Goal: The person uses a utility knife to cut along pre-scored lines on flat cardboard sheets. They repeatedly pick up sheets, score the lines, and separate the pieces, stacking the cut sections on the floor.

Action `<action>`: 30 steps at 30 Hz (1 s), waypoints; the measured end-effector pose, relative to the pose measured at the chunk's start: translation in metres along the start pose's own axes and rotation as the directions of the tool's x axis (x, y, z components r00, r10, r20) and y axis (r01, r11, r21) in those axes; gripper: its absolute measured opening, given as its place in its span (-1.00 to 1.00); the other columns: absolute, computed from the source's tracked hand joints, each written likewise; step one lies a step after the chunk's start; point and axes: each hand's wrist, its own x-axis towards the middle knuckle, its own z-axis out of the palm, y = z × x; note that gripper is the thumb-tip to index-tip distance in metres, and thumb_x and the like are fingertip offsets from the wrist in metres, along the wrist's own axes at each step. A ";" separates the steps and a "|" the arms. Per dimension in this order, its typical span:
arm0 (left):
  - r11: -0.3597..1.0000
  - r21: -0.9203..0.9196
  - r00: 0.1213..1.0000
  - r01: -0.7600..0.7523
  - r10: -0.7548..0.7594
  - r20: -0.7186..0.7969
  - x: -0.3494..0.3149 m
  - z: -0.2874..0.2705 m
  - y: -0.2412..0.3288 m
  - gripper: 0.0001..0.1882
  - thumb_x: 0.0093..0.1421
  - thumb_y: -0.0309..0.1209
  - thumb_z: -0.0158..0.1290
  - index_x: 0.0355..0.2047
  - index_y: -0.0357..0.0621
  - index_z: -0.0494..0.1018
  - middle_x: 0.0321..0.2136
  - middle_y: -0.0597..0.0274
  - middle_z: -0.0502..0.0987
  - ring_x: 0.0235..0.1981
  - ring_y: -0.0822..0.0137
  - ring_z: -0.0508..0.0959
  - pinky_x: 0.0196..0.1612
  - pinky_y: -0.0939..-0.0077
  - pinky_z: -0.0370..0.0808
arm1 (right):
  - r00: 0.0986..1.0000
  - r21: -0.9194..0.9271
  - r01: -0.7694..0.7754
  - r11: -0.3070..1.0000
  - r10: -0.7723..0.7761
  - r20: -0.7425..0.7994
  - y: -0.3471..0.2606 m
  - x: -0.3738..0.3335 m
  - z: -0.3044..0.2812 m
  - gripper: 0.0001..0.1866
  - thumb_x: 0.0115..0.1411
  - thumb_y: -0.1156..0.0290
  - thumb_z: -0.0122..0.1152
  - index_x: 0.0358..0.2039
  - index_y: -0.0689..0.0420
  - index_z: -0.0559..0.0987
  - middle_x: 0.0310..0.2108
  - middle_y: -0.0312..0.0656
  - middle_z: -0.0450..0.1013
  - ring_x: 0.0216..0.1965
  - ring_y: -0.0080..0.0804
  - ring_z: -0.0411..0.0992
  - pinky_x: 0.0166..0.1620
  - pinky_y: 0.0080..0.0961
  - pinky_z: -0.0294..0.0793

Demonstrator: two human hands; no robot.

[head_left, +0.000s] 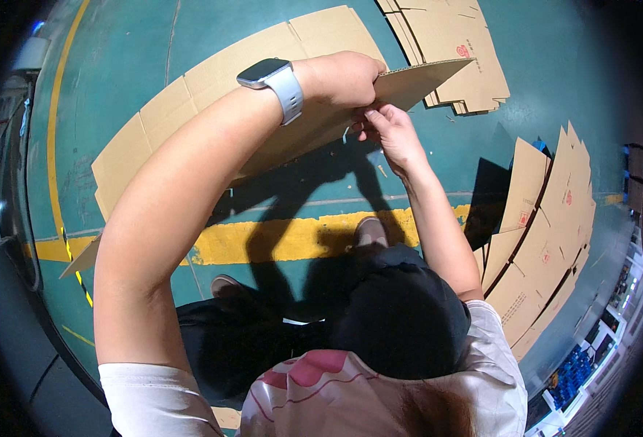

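A large flat cardboard sheet (234,58), brown and creased, is held up in front of me with part of it folded over. My left hand (347,79), a watch (267,74) on its wrist, reaches across and is closed over the sheet's upper edge; its fingertips are hidden. Just below it, my right hand (395,137) has its thumb and fingers pinched together close to the cardboard's lower side. What lies between those fingers is too small to make out. A raised cardboard flap (427,79) points to the right past both hands.
Flat cardboard boxes (474,44) lie stacked at the far right. More stacked cardboard (547,240) spreads along the right. Small scraps lie on the green floor (438,171), which a yellow stripe (285,240) crosses near my shoes (371,231). Dark equipment (16,313) stands at left.
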 end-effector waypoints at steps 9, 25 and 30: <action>1.000 -0.003 0.999 0.019 -0.020 -0.045 0.002 0.003 -0.004 -0.67 0.02 -0.47 -0.02 -0.16 -0.26 0.42 -0.33 -0.16 0.54 -0.23 -0.06 0.54 -0.12 0.22 0.44 | 1.000 0.096 0.031 0.995 -0.031 -0.002 -0.003 0.000 0.005 -0.80 0.31 0.38 -0.05 -0.27 0.28 0.45 -0.35 -0.16 0.47 -0.36 -0.49 0.41 -0.21 -0.57 0.42; 0.993 -0.099 0.997 0.064 -0.059 0.053 0.001 0.001 0.004 -0.67 0.11 -0.33 -0.10 -0.19 -0.26 0.47 -0.33 -0.09 0.56 -0.29 0.08 0.56 -0.12 0.31 0.45 | 0.989 -0.013 -0.007 1.000 0.005 -0.147 -0.006 0.002 0.012 -0.76 0.30 0.33 0.01 -0.38 0.26 0.48 -0.46 -0.20 0.51 -0.48 -0.53 0.43 -0.40 -0.62 0.38; 0.977 -0.210 1.000 0.029 -0.030 0.000 -0.009 0.003 0.009 -0.66 0.15 -0.28 -0.14 -0.28 -0.28 0.49 -0.37 -0.12 0.55 -0.31 0.02 0.56 -0.14 0.26 0.45 | 0.981 0.014 -0.079 0.997 0.081 -0.179 -0.025 -0.008 0.020 -0.77 0.28 0.36 0.03 -0.42 0.26 0.50 -0.53 -0.23 0.48 -0.57 -0.56 0.37 -0.49 -0.63 0.31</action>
